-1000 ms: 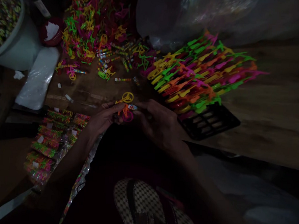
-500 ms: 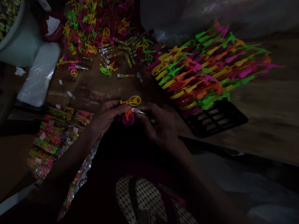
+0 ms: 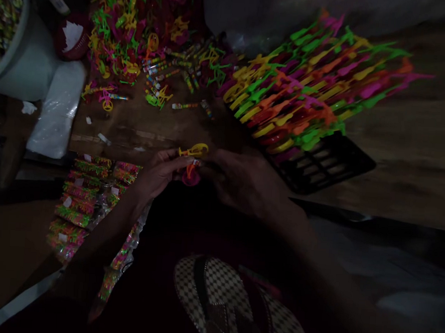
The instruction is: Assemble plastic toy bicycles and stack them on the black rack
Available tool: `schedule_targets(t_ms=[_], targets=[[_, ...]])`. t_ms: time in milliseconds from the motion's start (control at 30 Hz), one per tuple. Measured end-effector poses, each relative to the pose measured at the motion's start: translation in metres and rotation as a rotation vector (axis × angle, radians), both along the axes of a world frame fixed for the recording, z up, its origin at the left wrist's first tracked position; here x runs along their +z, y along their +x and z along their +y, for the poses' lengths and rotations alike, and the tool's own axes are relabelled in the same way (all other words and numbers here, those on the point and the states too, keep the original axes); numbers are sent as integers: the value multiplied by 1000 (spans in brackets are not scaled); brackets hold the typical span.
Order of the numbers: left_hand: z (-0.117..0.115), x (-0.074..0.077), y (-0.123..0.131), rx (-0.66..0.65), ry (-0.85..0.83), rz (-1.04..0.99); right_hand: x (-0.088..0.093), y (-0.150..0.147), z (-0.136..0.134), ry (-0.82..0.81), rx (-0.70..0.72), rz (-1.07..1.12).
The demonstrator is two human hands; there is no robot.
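Held between the thumb and fingers of my left hand [image 3: 157,175] is a small plastic toy [image 3: 193,150] with a yellow ring on top, an orange middle and a pink ring below. My right hand [image 3: 240,182] is closed at the toy's right side, its fingertips around the candy tube [image 3: 196,162], of which only the white end shows. Behind my hands, on the wooden table [image 3: 134,131], lie loose candy tubes [image 3: 184,105] and a heap of coloured plastic toys [image 3: 121,29].
Rows of coloured toys [image 3: 306,91] stand in a black crate [image 3: 328,163] at the right. A bucket [image 3: 29,54], red basket [image 3: 81,47] and clear plastic bags [image 3: 58,111] are at the left. Filled packets [image 3: 79,193] hang below the table edge.
My right hand has turned and closed in over the candy tube, now mostly hidden. The toy has tilted slightly in my left hand. The view has shifted a little.
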State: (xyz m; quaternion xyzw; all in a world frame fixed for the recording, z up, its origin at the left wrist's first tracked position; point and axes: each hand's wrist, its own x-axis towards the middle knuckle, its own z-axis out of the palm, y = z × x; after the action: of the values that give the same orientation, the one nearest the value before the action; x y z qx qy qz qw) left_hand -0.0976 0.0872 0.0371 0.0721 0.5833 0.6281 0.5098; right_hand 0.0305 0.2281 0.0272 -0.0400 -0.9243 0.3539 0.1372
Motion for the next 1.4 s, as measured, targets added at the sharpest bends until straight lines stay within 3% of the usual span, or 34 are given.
schedule_targets(t_ms=[267,400,500,567,700,767,933,1133,1400], targets=[[9,-3,4,31,55,69,-7,6,3,123,-79,99],[17,-1,11,145,50,131,0,9,-3,284,-247,-15],[11,4,15,170,-41,237,10,12,-11,344,-248,-131],[2,9,14,112,-86,308,13,16,-14,331,-226,-146],[-17,23,1,-205,-24,249,3,28,-9,132,-126,96],[-20,29,-6,-271,52,283,-4,35,-3,-25,-75,234],[-1,39,-3,-456,145,501,-4,47,1,-369,-36,221],[30,31,9,-351,137,410,4,51,-1,-548,-117,174],[58,32,9,-452,82,310,3,59,6,-728,-177,202]])
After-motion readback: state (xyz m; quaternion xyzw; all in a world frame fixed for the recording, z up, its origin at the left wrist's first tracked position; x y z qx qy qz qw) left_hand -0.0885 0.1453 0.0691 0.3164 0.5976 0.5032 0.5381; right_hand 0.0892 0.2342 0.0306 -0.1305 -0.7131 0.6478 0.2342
